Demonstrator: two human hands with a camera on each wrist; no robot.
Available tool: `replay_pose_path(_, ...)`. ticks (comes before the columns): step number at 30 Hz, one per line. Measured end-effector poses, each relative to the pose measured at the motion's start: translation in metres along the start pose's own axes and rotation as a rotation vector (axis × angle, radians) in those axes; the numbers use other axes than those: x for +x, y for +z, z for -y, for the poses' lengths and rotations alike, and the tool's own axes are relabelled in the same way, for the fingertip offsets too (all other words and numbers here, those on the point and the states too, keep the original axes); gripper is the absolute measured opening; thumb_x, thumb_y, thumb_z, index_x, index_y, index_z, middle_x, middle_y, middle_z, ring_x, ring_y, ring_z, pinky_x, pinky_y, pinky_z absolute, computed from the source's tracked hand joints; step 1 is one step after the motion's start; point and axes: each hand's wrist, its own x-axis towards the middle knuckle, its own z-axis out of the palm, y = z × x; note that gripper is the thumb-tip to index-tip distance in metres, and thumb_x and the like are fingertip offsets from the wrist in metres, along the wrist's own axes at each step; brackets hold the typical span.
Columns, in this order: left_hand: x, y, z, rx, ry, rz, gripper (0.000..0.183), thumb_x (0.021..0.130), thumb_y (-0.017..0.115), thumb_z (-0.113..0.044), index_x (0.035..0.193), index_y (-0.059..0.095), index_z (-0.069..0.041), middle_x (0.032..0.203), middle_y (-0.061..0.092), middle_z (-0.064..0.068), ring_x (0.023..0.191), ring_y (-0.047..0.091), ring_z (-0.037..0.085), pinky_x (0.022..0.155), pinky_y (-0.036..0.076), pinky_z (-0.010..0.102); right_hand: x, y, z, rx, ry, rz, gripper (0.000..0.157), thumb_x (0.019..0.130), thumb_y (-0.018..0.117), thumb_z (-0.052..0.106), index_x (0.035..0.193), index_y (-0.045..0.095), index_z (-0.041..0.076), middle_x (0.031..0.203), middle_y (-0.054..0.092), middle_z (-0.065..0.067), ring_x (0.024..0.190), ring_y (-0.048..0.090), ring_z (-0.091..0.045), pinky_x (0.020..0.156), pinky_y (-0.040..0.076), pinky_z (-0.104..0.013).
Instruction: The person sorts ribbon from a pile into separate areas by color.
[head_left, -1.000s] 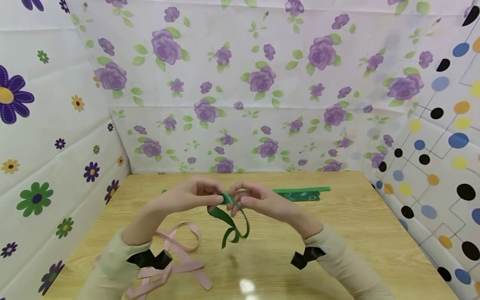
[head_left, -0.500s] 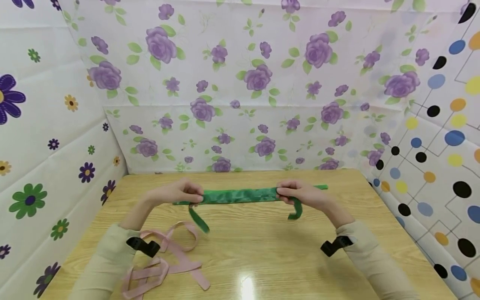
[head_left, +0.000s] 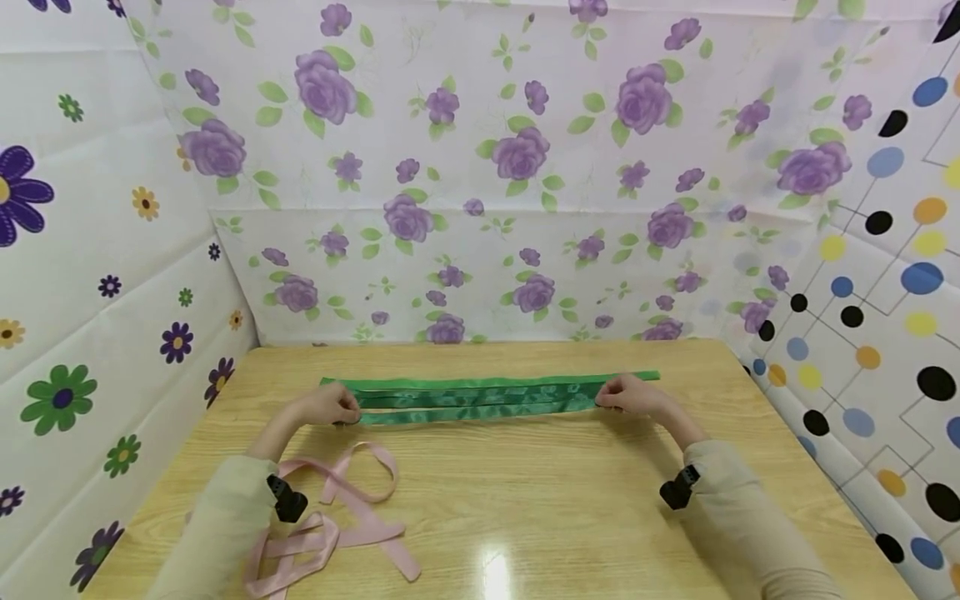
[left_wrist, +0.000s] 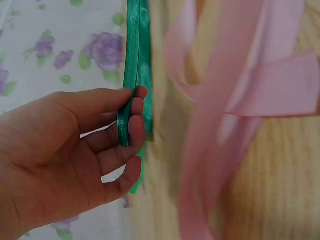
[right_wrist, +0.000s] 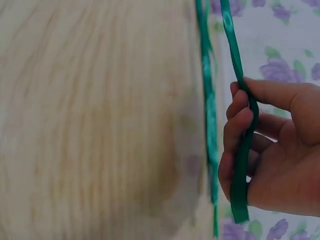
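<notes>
Your left hand pinches green ribbon near one end, thumb against fingers; your right hand pinches it near other end. Ribbon runs nearly straight between your hands, just nearer you than other green strips on table. Pink ribbon lies looped, nearer you, toward left.

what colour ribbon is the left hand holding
The ribbon is green, clearest in the left wrist view.

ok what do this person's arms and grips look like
The left sleeve and right sleeve are plain pale beige, ending short of the wrists, each with a small boxy black device near its cuff. The left grip and right grip are bare, no gloves.
</notes>
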Motion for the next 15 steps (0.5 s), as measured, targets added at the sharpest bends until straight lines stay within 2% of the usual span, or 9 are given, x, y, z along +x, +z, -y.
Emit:
replay_pose_path(3, 0.001, 0.006, 0.008, 0.030, -0.042, -0.034, 0.033, 0.095, 0.057, -0.004, 0.062, 0.053, 0.000, 0.053, 0.040, -0.002, 0.048, 0.033, 0.007, 0.056, 0.038, 0.026, 0.002, 0.001, -0.011, -0.065, 0.039, -0.053, 0.023, 0.098, 0.055, 0.014, 0.097, 0.066, -0.007, 0.077, 0.059, -0.008, 0.063, 0.044, -0.013, 0.064, 0.040, -0.032)
replay_pose_path(5, 0.002, 0.009, 0.012, 0.041, -0.092, -0.071, 0.041, 0.094, 0.059, -0.005, 0.056, 0.044, -0.007, 0.051, 0.033, -0.006, 0.047, 0.029, 0.007, 0.055, 0.036, 0.025, 0.002, 0.001, -0.017, -0.108, 0.059, -0.100, 0.020, 0.096, 0.058, 0.013, 0.097, 0.069, -0.004, 0.085, 0.065, -0.010, 0.068, 0.049, -0.013, 0.066, 0.041, -0.029)
replay_pose_path(8, 0.002, 0.011, 0.016, 0.045, -0.186, -0.147, 0.040, 0.093, 0.061, -0.007, 0.056, 0.045, -0.010, 0.050, 0.040, -0.005, 0.047, 0.039, 0.007, 0.054, 0.039, 0.025, 0.000, 0.001, -0.022, -0.151, 0.102, -0.184, 0.019, 0.094, 0.062, 0.015, 0.093, 0.070, -0.002, 0.087, 0.067, -0.011, 0.068, 0.050, -0.015, 0.063, 0.041, -0.029)
replay_pose_path(12, 0.003, 0.012, 0.020, 0.056, -0.284, -0.228, 0.030, 0.092, 0.063, -0.010, 0.063, 0.058, -0.003, 0.057, 0.057, 0.003, 0.053, 0.055, 0.013, 0.056, 0.046, 0.029, -0.003, -0.001, -0.027, -0.224, 0.177, -0.309, 0.021, 0.090, 0.068, 0.021, 0.078, 0.068, 0.004, 0.071, 0.062, -0.003, 0.057, 0.044, -0.013, 0.056, 0.037, -0.028)
replay_pose_path(15, 0.003, 0.013, 0.021, 0.071, -0.313, -0.263, 0.027, 0.091, 0.063, -0.012, 0.067, 0.061, -0.001, 0.060, 0.060, 0.006, 0.055, 0.058, 0.015, 0.057, 0.048, 0.029, -0.006, -0.004, -0.028, -0.270, 0.230, -0.367, 0.031, 0.088, 0.069, 0.023, 0.063, 0.059, 0.009, 0.054, 0.048, 0.003, 0.049, 0.036, -0.011, 0.051, 0.032, -0.027)
